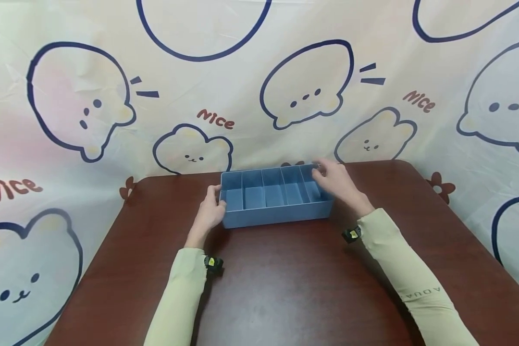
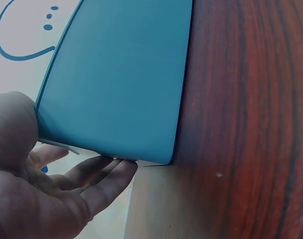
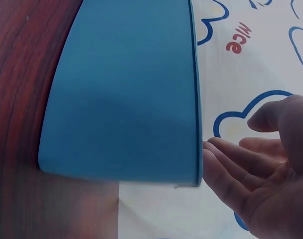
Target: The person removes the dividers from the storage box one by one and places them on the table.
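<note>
A long blue divided box (image 1: 277, 213) with several compartments in a row sits near the far edge of the table. At its left end is my left hand (image 1: 209, 209); the left wrist view shows the fingers (image 2: 111, 184) against the end wall and the thumb at the top rim by the front corner, gripping that corner. My right hand (image 1: 335, 180) is raised over the right end of the box. In the right wrist view its fingers (image 3: 231, 172) are loosely bent beside the rim, with the thumb apart; whether a fingertip touches the rim I cannot tell.
The dark brown wooden table (image 1: 259, 283) runs from beneath the box toward me. A pale cloth (image 1: 242, 86) with cartoon outlines hangs behind and along the sides of the table. Each sleeved forearm carries a small black wrist camera (image 1: 214, 265).
</note>
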The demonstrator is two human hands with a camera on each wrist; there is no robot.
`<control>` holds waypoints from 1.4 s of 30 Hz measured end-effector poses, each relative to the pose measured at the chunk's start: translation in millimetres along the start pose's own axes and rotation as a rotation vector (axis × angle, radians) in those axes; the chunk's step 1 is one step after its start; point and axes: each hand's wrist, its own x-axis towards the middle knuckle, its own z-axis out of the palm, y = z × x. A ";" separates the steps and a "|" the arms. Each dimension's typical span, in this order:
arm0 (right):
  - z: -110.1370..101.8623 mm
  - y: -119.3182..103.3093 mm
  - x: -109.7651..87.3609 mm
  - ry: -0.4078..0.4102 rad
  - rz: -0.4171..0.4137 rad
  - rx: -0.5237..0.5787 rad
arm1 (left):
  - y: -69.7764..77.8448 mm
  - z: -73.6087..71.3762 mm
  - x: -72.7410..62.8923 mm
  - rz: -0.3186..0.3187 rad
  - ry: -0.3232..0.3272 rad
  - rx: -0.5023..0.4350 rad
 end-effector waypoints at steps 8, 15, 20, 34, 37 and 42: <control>15.1 -6.4 6.6 -0.030 0.023 -0.007 | -2.1 -4.0 -1.6 0.011 0.005 0.001; 18.6 -5.2 9.5 -0.044 0.039 -0.007 | -1.0 -2.6 2.8 0.008 0.004 0.010; 24.3 -5.6 11.4 -0.070 0.042 0.000 | -2.2 -3.0 4.5 0.006 0.007 0.005; 35.4 -4.7 10.1 -0.088 0.079 -0.002 | -3.3 -0.2 4.0 -0.009 0.013 0.007; 37.7 -2.7 10.4 -0.088 0.084 -0.018 | -3.1 0.4 3.4 -0.006 0.007 -0.002; 41.4 -3.5 12.8 -0.082 0.088 -0.032 | -2.8 -0.7 3.6 0.004 0.011 -0.012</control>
